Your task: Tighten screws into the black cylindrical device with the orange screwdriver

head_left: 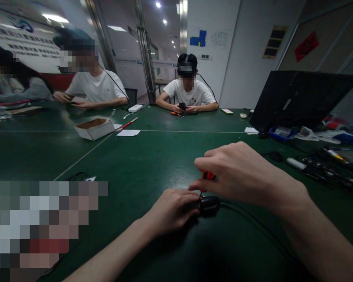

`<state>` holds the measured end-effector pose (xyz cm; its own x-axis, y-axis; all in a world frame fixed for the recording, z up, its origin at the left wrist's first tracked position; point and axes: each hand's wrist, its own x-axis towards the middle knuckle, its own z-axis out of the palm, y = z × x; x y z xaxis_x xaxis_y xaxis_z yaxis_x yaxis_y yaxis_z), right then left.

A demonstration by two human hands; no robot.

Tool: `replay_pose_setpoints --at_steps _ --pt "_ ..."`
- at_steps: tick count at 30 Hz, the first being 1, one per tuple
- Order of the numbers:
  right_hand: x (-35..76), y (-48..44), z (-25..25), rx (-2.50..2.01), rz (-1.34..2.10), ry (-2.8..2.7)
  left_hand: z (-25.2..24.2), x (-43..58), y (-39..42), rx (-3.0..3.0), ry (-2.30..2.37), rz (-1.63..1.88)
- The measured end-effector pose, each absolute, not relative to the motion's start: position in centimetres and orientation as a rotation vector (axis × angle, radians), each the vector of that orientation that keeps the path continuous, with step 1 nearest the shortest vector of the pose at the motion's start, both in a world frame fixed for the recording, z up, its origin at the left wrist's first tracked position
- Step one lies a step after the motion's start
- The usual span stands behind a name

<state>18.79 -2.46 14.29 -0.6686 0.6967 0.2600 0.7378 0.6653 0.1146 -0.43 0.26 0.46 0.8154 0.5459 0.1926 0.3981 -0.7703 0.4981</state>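
My left hand (pixel 172 209) rests on the green table (pixel 153 164) with its fingers curled round a small black device (pixel 209 204), which looks like a computer mouse with a cable trailing right. My right hand (pixel 238 172) hovers just above it, fingers pinched on a screwdriver with a red-orange handle (pixel 208 175). The thin shaft points down onto the top of the black device. Most of the handle is hidden by my fingers.
An open cardboard box (pixel 94 128) and white paper (pixel 128 132) lie at the middle left. An open black laptop (pixel 300 98) and a tangle of cables and tools (pixel 320 166) sit at the right. Three other people sit along the far side, one holding a black device.
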Motion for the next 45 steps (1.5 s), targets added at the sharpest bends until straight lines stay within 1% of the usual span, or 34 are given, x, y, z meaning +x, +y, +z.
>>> replay_pose_setpoints --at_steps 2,4,8,11,13,17,20,22,26,30,33,40,42,45 --pt "18.5 -2.1 14.3 -1.203 -0.251 -2.674 0.6 -0.4 0.3 2.542 0.673 0.461" --pt "18.6 -1.8 14.3 -1.189 -0.120 -2.680 0.7 -0.3 0.3 2.533 0.657 0.463" --pt "19.6 -1.7 14.5 -1.052 0.139 -2.740 0.6 -0.3 0.3 2.528 0.659 0.454" --pt "20.3 -1.7 14.6 -1.004 0.250 -2.770 0.7 -0.3 0.3 2.533 0.648 0.458" --pt "20.4 -1.5 14.6 -1.024 0.222 -2.756 0.7 -0.3 0.3 2.536 0.642 0.454" --pt "20.0 -0.8 14.2 -1.142 0.013 -2.691 0.6 -0.3 0.4 2.539 0.649 0.452" --pt "19.6 -0.5 14.0 -1.195 -0.037 -2.670 0.5 -0.4 0.4 2.537 0.641 0.473" --pt "19.5 -0.5 14.0 -1.146 -0.012 -2.683 0.5 -0.4 0.4 2.532 0.638 0.475" --pt "19.6 -0.9 14.1 -0.956 0.157 -2.729 0.7 -0.3 0.3 2.525 0.661 0.452" --pt "19.5 -1.0 14.2 -0.873 0.260 -2.771 0.8 -0.3 0.3 2.529 0.651 0.449" --pt "19.3 -1.0 14.1 -0.911 0.216 -2.760 0.7 -0.3 0.4 2.547 0.647 0.463" --pt "18.6 -1.0 13.9 -1.025 -0.097 -2.712 0.5 -0.5 0.4 2.549 0.680 0.463" --pt "18.6 -1.0 13.9 -1.004 -0.072 -2.718 0.4 -0.5 0.4 2.565 0.697 0.486" --pt "18.8 -1.2 14.0 -0.928 0.108 -2.735 0.3 -0.5 0.4 2.580 0.710 0.501"
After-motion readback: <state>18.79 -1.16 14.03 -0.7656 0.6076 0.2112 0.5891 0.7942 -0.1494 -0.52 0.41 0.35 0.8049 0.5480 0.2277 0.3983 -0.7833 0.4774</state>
